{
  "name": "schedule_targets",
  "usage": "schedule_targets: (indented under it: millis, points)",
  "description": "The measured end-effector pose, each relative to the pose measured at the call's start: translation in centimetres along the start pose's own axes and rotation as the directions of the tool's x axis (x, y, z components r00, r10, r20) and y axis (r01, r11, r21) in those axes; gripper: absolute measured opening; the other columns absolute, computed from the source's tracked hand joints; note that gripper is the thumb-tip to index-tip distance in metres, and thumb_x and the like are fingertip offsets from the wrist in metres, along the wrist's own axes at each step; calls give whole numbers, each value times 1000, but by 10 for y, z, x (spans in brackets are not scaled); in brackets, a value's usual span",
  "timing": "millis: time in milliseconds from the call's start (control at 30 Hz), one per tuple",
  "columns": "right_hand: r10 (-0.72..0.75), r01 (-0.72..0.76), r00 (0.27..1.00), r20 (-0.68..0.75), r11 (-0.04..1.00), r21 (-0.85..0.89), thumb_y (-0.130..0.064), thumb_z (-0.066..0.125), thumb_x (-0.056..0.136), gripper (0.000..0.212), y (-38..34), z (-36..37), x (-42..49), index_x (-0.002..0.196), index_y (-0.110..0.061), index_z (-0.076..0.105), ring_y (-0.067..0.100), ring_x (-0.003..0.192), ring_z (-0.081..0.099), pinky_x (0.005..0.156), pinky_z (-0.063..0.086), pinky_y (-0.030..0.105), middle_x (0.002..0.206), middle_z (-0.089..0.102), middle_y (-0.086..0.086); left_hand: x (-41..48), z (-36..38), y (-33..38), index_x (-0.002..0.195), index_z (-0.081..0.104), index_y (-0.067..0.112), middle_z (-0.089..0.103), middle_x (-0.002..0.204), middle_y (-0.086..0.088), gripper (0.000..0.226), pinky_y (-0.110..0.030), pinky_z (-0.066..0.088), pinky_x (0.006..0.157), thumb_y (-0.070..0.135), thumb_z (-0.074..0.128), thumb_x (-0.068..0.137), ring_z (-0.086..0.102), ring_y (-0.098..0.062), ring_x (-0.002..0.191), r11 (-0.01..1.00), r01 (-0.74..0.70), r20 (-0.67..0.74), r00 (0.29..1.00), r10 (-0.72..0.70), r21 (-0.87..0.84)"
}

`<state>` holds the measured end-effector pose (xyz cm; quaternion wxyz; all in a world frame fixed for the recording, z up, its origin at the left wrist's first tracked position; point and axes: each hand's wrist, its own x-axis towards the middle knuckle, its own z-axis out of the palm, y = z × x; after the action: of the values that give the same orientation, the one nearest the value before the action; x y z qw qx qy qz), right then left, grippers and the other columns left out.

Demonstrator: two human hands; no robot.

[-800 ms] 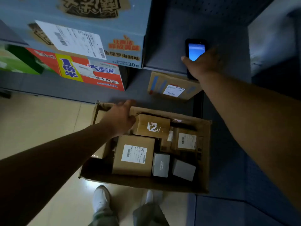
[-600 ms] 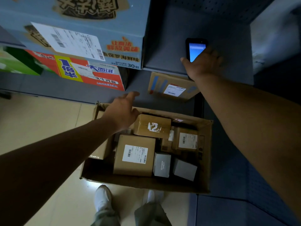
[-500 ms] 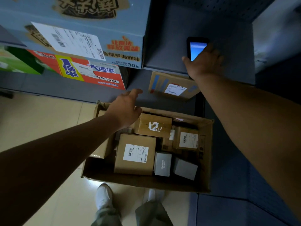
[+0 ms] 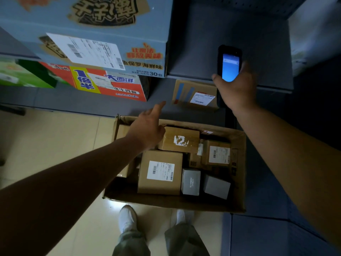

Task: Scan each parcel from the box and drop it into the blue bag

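Note:
An open cardboard box sits on the floor, holding several parcels. Among them are a brown parcel with a white label, a taped brown parcel and two small grey boxes. My left hand hovers open above the box's far left corner, fingers stretched toward the shelf. My right hand holds a handheld scanner with its blue screen lit, above a flat brown parcel lying on the low shelf. No blue bag is in view.
Large printed cartons are stacked on the grey shelving at upper left. A dark shelf unit stands behind the scanner. My white shoes stand on the pale tiled floor just before the box.
My left hand has lifted from the box's far left corner and reached forward toward the shelf, fingers spreading. My right hand with the scanner has barely moved.

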<state>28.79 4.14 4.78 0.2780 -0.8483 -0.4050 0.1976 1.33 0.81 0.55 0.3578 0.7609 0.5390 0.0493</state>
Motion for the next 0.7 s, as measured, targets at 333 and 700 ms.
schedule_targets:
  millis: [333, 700]
  points:
    - [139, -296, 923, 360, 853, 429, -63, 75, 66, 48, 23, 20, -142, 111, -52, 61, -12, 93, 62, 81, 50, 26, 95, 66, -30, -46, 18, -35, 162, 21, 23, 59, 141, -17, 76, -52, 55, 96, 18, 62, 98, 56, -36, 127, 999, 47, 74, 996, -48, 22]
    - [357, -435, 822, 443, 896, 85, -51, 71, 77, 78, 86, 82, -233, 145, -26, 41, 16, 112, 56, 80, 41, 27, 132, 56, -1, -103, 53, -101, 152, 35, 25, 59, 136, -7, 65, -47, 54, 97, 20, 66, 95, 57, -29, 121, 989, 92, 166, 980, -110, 115]
